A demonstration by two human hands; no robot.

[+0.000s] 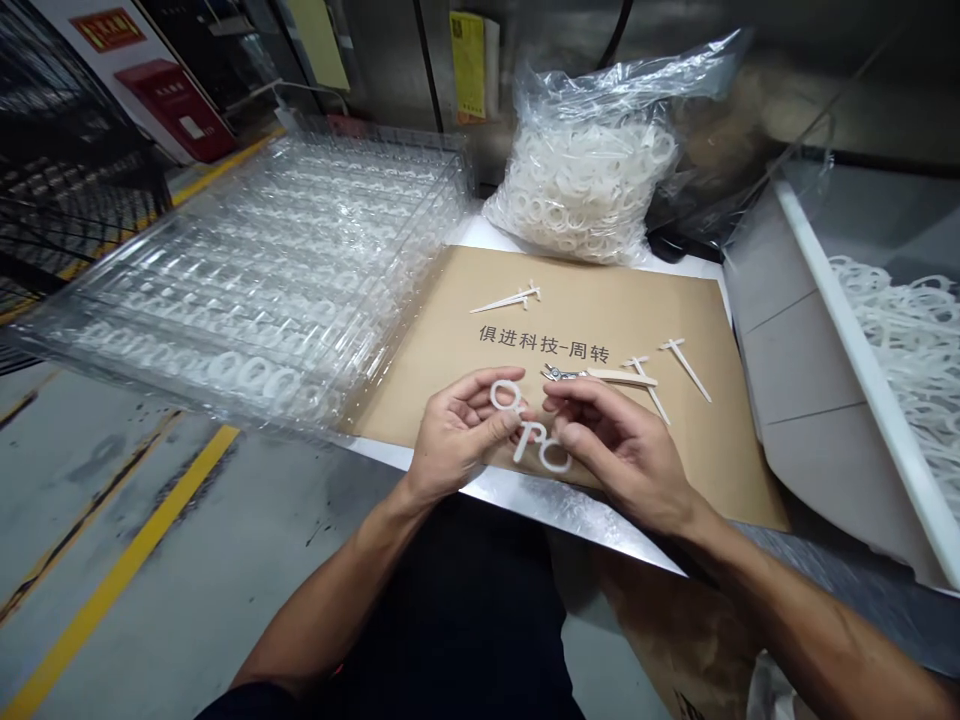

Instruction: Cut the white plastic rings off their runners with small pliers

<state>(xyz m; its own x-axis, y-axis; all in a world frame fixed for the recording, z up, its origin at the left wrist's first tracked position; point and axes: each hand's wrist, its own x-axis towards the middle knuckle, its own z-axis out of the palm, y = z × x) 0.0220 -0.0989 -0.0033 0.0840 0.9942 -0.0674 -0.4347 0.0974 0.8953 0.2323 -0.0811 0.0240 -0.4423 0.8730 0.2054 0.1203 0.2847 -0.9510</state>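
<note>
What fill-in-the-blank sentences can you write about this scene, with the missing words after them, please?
The left hand holds a ____ plastic ring piece, close to the right hand.
Stacked clear trays lie to the person's ____ of the brown cardboard sheet.
The printing on that sheet is in ____ characters.

white; left; Chinese

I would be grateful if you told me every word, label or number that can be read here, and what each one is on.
"俱进科技-周转": dark print on the brown cardboard sheet.
The red sign with gold characters, upper left: too small to read.
The white label on the red box: too small to read.
The yellow notice, on the metal panel: too small to read.
</note>
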